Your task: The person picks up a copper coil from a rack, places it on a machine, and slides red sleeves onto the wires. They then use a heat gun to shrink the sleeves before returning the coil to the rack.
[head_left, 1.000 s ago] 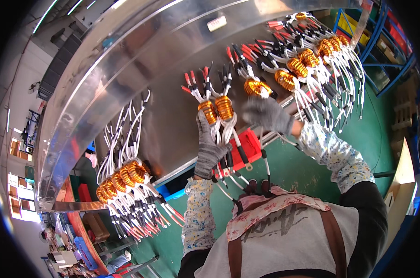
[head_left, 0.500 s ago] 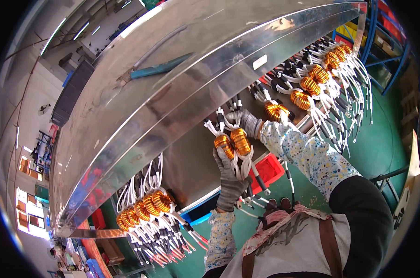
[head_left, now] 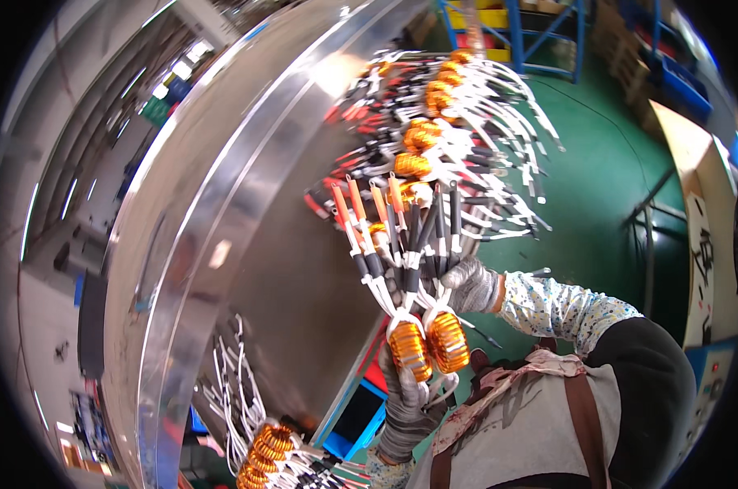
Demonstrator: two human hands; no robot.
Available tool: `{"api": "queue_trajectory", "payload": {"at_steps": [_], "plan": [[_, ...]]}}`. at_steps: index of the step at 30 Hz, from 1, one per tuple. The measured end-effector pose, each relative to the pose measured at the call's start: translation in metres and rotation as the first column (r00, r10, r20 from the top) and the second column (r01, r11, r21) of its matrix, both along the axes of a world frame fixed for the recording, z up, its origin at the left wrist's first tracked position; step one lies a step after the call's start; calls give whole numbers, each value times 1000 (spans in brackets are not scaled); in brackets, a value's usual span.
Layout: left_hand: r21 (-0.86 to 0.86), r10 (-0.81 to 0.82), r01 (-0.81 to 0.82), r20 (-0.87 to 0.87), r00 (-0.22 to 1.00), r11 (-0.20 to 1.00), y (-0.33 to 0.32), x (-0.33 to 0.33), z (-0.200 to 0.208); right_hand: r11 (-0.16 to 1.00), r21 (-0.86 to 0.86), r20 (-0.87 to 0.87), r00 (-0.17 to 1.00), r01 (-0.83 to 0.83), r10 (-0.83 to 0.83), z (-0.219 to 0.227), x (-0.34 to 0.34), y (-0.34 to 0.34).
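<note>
Two copper-wound toroid coils [head_left: 448, 342] are held side by side in front of me. My left hand [head_left: 407, 411], in a grey striped glove, is closed round them from below. White leads rise from the coils and fan out into black and orange sleeved ends [head_left: 373, 262] with small metal tips. My gloved right hand [head_left: 471, 285] is closed on these leads just above the coils; some of its fingers are hidden behind them. Behind the raised ends lies a row of similar coils [head_left: 413, 165] with black, red and white leads.
The metal bench [head_left: 287, 269] has a tall shiny side wall [head_left: 210, 196] on the left. Another cluster of coils [head_left: 267, 456] lies at the near left. A blue bin [head_left: 371, 411] stands under the bench edge. Blue shelving [head_left: 544, 37] rises beyond the green floor.
My view has turned to the right. Both hands have carried the two coils up off the bench and toward the coil row, and their sleeved ends now stand fanned out.
</note>
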State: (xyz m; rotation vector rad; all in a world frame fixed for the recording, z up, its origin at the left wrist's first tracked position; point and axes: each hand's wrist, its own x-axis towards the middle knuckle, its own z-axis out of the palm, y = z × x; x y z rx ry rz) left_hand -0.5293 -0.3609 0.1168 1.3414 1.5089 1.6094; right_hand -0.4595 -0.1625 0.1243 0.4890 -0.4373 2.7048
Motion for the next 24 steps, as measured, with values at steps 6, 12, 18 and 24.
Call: {"api": "queue_trajectory", "payload": {"at_steps": [6,12,18,24], "plan": [[-112,-253,278,193,948,954,30,92,-1,951,-67,138,947,301,-290,-15,147,9],[-95,-50,509,963,264,856,99,215,19,788,25,454,696,615,-557,-10,307,21],[-464,-440,639,470,765,614,128,271,-76,472,54,554,367,880,-747,9,431,28],[-108,-116,926,980,160,363,179,322,-171,121,89,626,39,989,-779,12,517,42]]}}
